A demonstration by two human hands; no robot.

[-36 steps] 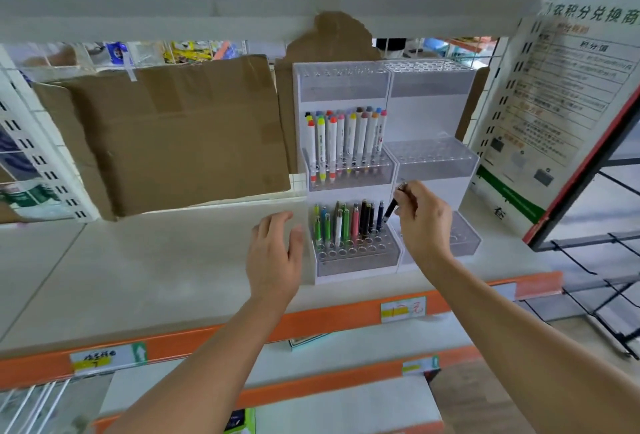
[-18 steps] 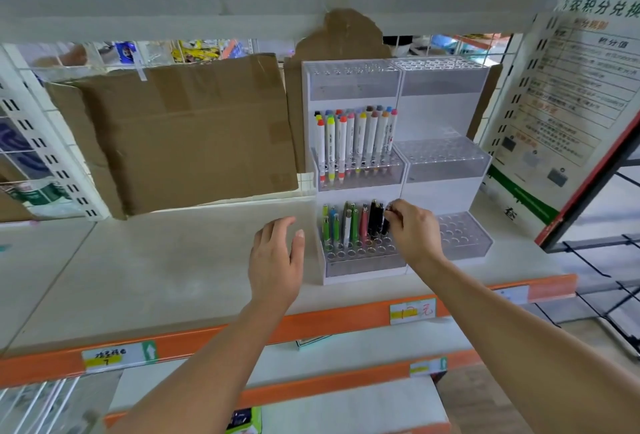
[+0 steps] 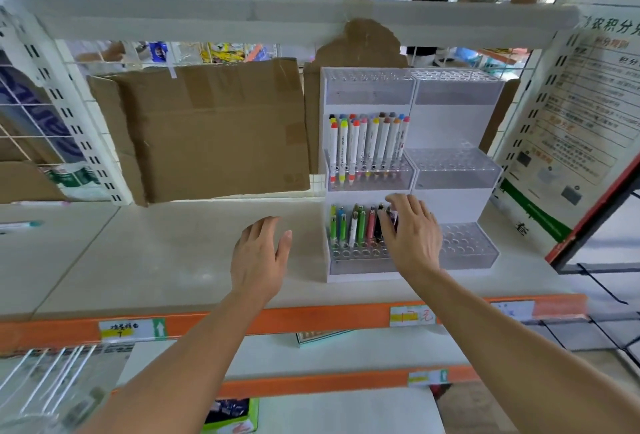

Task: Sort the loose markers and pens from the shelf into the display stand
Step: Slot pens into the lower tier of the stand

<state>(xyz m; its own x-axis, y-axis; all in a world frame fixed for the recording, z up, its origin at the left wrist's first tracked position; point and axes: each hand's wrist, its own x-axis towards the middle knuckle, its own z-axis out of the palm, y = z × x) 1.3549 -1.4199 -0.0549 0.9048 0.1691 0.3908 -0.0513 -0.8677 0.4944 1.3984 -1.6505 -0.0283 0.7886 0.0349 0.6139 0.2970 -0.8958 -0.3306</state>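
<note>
We see a white tiered display stand (image 3: 412,170) standing on the shelf (image 3: 138,260), right of centre. Its left middle tier holds a row of white-bodied markers (image 3: 367,146) with coloured caps, upright in the holes. Left bottom tier holds shorter coloured pens (image 3: 353,226): green, blue, white, red, black, upright at the back rows; front holes bare. Right-hand tiers (image 3: 457,170) show only holes.

Right hand (image 3: 410,233) is over the right end of the bottom pen row, fingers spread and lightly bent, fingertips (image 3: 389,215) at the dark pens there. Grip state: fingers look loose, touching the pen tops; we cannot tell if any pen is actually pinched, the hand hides that spot.

Left hand (image 3: 259,253) hovers over the shelf just left of the stand, palm down, fingers straight and together, thumb out, grip wide, holding nothing. Not touching the stand as far as we can tell.

One loose pen (image 3: 20,225) with a teal end lies on the shelf at far left, well apart from the stand. Flattened cardboard (image 3: 214,129) leans against the back grid behind the shelf. Orange shelf edge (image 3: 311,319) carries price labels.
</note>
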